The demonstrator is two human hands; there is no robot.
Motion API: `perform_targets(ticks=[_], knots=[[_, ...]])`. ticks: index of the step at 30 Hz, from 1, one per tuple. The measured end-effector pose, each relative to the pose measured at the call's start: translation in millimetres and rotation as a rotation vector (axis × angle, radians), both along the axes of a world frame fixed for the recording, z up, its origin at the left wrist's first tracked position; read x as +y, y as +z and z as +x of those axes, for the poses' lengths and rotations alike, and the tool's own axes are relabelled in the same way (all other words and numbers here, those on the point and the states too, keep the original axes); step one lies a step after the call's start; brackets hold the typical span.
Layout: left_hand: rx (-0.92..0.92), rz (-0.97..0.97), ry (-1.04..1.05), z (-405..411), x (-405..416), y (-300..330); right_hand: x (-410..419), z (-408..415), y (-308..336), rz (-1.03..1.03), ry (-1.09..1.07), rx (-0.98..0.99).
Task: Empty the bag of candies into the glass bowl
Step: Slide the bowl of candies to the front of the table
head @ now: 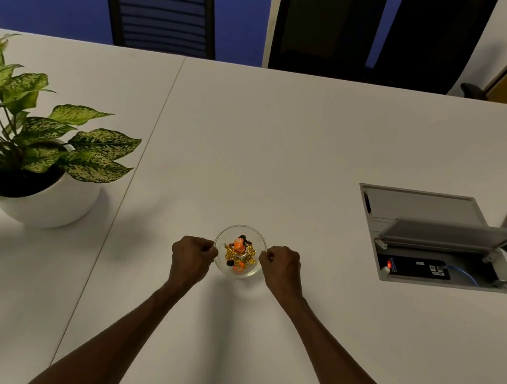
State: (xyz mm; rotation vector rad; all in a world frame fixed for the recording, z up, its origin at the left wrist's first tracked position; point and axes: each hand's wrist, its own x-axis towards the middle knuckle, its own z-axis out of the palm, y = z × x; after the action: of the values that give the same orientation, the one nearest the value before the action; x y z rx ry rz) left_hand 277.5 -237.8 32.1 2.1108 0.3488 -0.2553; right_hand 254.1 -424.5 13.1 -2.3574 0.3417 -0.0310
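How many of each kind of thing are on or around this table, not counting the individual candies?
Glass bowl of candies: 1
Potted plant: 1
Open cable box set into the table: 1
Chairs behind the table: 2
Total: 5

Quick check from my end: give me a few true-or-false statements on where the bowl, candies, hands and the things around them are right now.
1. The glass bowl holds wrapped candies. True.
2. The left hand and right hand are at opposite sides of the bowl. True.
3. The potted plant stands to the right of the bowl. False: it stands on the left part of the table.
4. The cable hatch in the table is shut. False: its lid is raised, showing a power strip inside.
5. Candies lie scattered on the table. False: all visible ones are in the bowl.
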Motion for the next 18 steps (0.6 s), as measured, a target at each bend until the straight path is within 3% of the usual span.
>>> perform_targets(ticks=[18], knots=[[-0.036, 0.007, 0.035, 64, 2, -30, 5, 74, -30, -0.016, 0.006, 0.032]])
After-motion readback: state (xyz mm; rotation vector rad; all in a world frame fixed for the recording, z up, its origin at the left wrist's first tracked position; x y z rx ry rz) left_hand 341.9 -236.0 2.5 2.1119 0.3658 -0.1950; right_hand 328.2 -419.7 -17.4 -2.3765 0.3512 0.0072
